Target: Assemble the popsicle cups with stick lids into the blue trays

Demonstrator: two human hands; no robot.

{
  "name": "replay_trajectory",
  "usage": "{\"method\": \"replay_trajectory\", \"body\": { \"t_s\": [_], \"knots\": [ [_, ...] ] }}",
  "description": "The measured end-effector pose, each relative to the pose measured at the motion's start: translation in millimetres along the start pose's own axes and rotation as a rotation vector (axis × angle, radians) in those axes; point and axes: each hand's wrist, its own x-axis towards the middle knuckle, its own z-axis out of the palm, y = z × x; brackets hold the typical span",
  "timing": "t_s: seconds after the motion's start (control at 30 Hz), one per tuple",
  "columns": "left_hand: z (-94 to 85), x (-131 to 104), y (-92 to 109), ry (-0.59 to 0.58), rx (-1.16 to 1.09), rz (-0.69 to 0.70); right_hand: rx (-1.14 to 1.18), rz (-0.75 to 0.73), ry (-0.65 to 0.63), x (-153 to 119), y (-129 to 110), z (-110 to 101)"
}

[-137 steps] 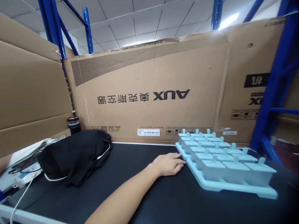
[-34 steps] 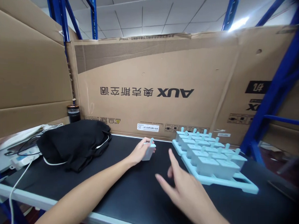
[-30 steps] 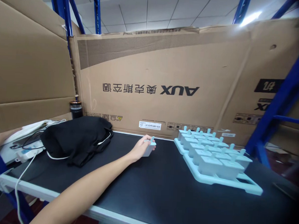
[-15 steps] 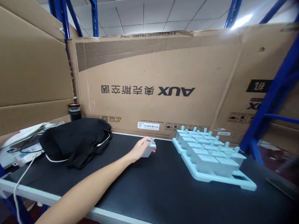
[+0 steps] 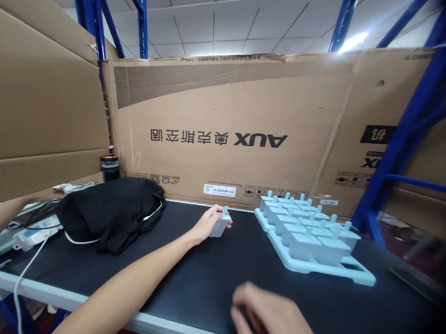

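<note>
My left hand grips an ice pop mold, a frosted white cup with a light blue lid and stick handle, near the back of the black mat. My right hand, a little blurred, is over the front of the mat. Its thumb and index finger are curled with a gap between them, and nothing shows in it. On the right, a light blue tray bears several more ice pop molds with handles upright. One slot at its front right corner holds no mold.
A black cloth bundle lies on the left, with a white power strip and cables beside it. A dark jar stands behind. Another person's hand reaches in at far left. A dark flat object lies at right.
My right hand has come into view at the bottom. Another person's arm now shows at far left. My left hand stays almost in place with the mold. The view has shifted slightly.
</note>
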Motion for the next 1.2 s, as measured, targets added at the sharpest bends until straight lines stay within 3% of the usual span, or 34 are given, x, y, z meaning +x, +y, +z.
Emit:
{"method": "replay_trajectory", "body": {
  "t_s": [0.07, 0.13, 0.23, 0.3, 0.47, 0.6, 0.83, 0.97, 1.07, 1.2],
  "knots": [
    [1.8, -1.1, -0.7, -0.021, -0.082, 0.001, 0.018, 0.141, 0.200, 39.2, 13.0, -10.9],
    [3.7, -1.9, -1.7, -0.036, -0.160, 0.004, 0.032, 0.200, 0.317, 82.1, 33.1, -10.5],
    [4.5, -2.3, -4.3, -0.015, -0.165, -0.023, 0.046, 0.287, 0.294, 128.6, 61.6, 5.5],
    [3.7, -2.0, -6.8, -0.003, -0.122, -0.055, 0.078, 0.334, 0.228, 140.5, 72.1, 17.0],
    [-1.4, 1.0, -11.7, -0.032, 0.067, -0.032, 0.016, 0.335, 0.159, 131.2, 72.6, 21.7],
    [-12.4, 6.9, -10.8, 0.061, 0.203, 0.029, -0.043, 0.339, 0.121, 124.4, 69.4, 12.9],
    [-49.1, 14.7, 2.5, 0.285, 0.321, 0.078, -0.067, 0.390, 0.118, 125.3, 74.4, 11.0],
    [-68.8, 7.0, 0.2, 0.297, 0.540, 0.048, -0.074, 0.399, 0.086, 124.1, 74.3, 10.4],
    [-69.9, 0.9, -3.7, 0.279, 0.694, 0.057, -0.079, 0.376, 0.063, 122.6, 71.7, 9.0],
    [-51.8, -2.5, 0.1, 0.214, 0.787, 0.137, -0.093, 0.327, 0.073, 121.0, 69.4, 8.8]
  ]
}}
